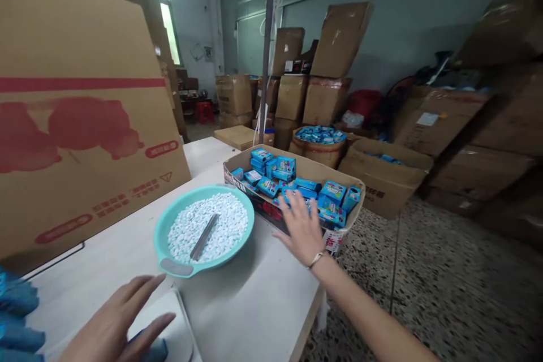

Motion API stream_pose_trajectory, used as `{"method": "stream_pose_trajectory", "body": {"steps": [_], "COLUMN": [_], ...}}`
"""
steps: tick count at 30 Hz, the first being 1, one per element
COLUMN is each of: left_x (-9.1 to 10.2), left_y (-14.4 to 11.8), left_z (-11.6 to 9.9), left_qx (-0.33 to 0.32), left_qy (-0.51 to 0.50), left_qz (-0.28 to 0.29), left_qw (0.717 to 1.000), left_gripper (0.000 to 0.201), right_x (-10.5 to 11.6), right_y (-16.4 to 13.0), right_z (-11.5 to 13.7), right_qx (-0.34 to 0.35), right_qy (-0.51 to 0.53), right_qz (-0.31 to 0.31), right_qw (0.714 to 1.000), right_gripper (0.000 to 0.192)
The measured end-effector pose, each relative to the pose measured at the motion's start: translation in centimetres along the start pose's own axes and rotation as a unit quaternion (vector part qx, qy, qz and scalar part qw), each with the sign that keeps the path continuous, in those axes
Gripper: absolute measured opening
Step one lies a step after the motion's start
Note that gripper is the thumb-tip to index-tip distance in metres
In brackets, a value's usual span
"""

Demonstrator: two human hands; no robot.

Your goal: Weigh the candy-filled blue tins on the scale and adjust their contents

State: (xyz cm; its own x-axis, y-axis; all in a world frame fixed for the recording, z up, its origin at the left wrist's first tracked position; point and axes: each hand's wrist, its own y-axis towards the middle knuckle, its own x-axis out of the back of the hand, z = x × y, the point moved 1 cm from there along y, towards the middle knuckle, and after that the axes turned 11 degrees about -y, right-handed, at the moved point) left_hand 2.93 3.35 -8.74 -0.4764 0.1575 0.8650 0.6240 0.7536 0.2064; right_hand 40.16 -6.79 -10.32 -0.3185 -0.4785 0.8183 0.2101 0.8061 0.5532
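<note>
My right hand (303,231) is stretched over the near side of a shallow cardboard box (360,203) filled with small blue printed boxes (333,191). Its fingers are spread, and no item shows in its grip. At the lower left, my left hand (121,317) hovers over a white flat device like a small scale (180,322), thumb and fingers apart. A blue object (156,350) shows partly below the left thumb; its kind is hidden. Between the hands stands a turquoise bowl (159,232) of small white pellets (229,215), with a metal strip-like tool (204,237) lying on them.
A large carton (85,39) with red print rises on the table's left. Blue packs (19,317) are stacked at the left edge. A thin pole (266,56) stands behind the table. Beyond are a round container of blue packs (320,150), an open carton (382,181) and stacked cartons.
</note>
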Motion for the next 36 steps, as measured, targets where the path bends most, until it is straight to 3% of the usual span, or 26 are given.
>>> {"method": "stream_pose_trajectory", "body": {"steps": [3, 7, 12, 16, 19, 21, 23, 24, 25, 27, 29, 31, 33, 34, 36], "left_x": [-1.2, -5.7, -10.7, -12.0, -10.6, -8.2, -5.0, -3.4, -2.0, 0.0, 0.5, -0.3, -1.5, -2.1, -2.9], "left_y": [5.5, 12.7, 20.2, 23.9, 24.5, 24.1, 23.0, 22.1, 21.1, 18.7, 16.5, 14.8, 14.0, 13.9, 13.9], "left_z": [-5.5, -11.4, -14.8, -15.8, -14.2, -11.3, -7.2, -4.9, -2.7, 0.8, 2.7, 3.2, 2.8, 2.5, 1.9], "left_qx": [-0.070, -0.149, -0.142, -0.131, -0.149, -0.126, -0.025, 0.060, 0.164, 0.286, 0.363, 0.407, 0.426, 0.429, 0.433], "left_qy": [-0.027, 0.009, 0.039, 0.040, 0.021, -0.008, -0.081, -0.137, -0.200, -0.234, -0.269, -0.329, -0.388, -0.412, -0.450], "left_qz": [0.023, 0.107, 0.134, 0.137, 0.111, 0.065, 0.007, -0.023, -0.059, -0.085, -0.072, -0.041, -0.021, -0.018, -0.019], "left_qw": [0.997, 0.983, 0.980, 0.981, 0.982, 0.990, 0.996, 0.989, 0.964, 0.925, 0.889, 0.851, 0.817, 0.804, 0.781], "left_gripper": [0.053, 0.055, 0.072, 0.075, 0.069, 0.068, 0.069, 0.070, 0.072, 0.077, 0.078, 0.071, 0.061, 0.057, 0.052], "right_x": [-1.4, -3.4, -4.6, -6.3, -7.5, -7.8, -7.3, -6.8, -6.3, -5.5, -5.5, -6.1, -7.0, -7.4, -7.9], "right_y": [-1.6, -2.6, -0.8, 1.9, 3.3, 3.5, 3.3, 3.0, 2.7, 2.2, 2.2, 2.7, 3.4, 3.7, 4.2], "right_z": [-4.6, -6.4, -6.8, -8.5, -10.1, -10.7, -10.1, -9.2, -7.9, -4.4, -0.2, 3.6, 6.1, 6.8, 7.1], "right_qx": [-0.070, -0.077, -0.102, -0.113, -0.118, -0.112, -0.084, -0.065, -0.046, -0.038, -0.075, -0.149, -0.211, -0.229, -0.240], "right_qy": [-0.071, -0.094, -0.111, -0.126, -0.107, -0.087, -0.048, -0.013, 0.035, 0.169, 0.342, 0.505, 0.597, 0.619, 0.633], "right_qz": [0.024, 0.071, 0.055, 0.046, 0.057, 0.059, 0.031, 0.009, -0.007, 0.006, 0.117, 0.236, 0.273, 0.272, 0.262], "right_qw": [0.995, 0.990, 0.987, 0.985, 0.986, 0.988, 0.995, 0.998, 0.998, 0.985, 0.929, 0.817, 0.724, 0.701, 0.688], "right_gripper": [0.069, 0.037, 0.026, 0.023, 0.026, 0.032, 0.043, 0.046, 0.048, 0.053, 0.069, 0.085, 0.088, 0.086, 0.077]}}
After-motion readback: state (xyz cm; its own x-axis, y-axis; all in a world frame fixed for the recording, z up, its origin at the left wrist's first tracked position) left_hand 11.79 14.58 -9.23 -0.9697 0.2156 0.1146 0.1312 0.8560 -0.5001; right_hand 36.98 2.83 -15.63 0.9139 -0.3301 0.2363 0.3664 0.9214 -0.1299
